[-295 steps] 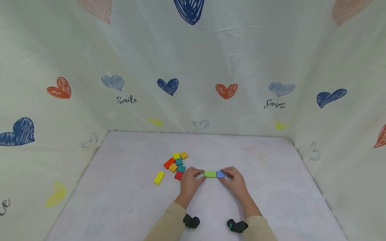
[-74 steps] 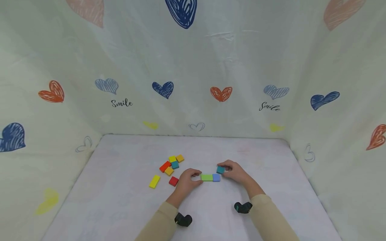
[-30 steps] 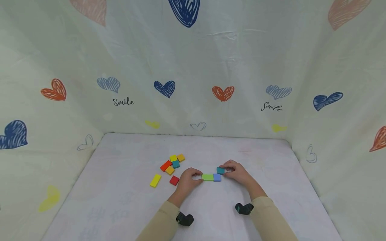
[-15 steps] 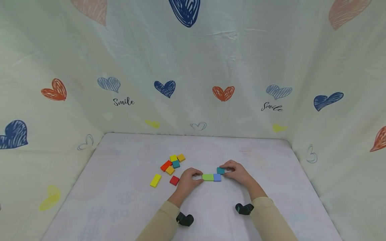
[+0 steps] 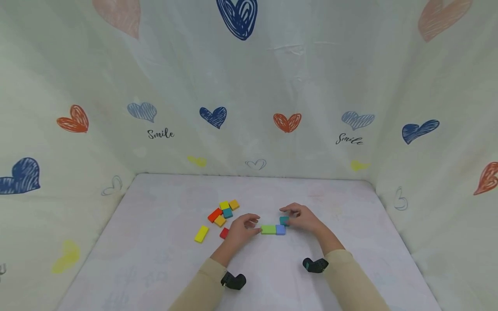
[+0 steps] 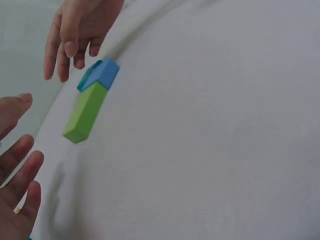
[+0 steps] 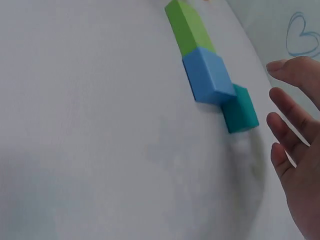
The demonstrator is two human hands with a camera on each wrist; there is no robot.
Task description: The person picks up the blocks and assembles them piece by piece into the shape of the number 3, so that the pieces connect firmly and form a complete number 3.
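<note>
Right wrist view: teal block is lying just beside the right hand's spread, empty fingers. Long axis of the green block is pointing away from the left hand's parted fingers.

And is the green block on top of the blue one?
No, the right wrist view shows the green block lying on the table, end to end with the blue block.

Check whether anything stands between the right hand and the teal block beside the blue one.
Nothing visible: the right wrist view shows only a gap between the right hand and the teal block, with the blue block beyond.
</note>
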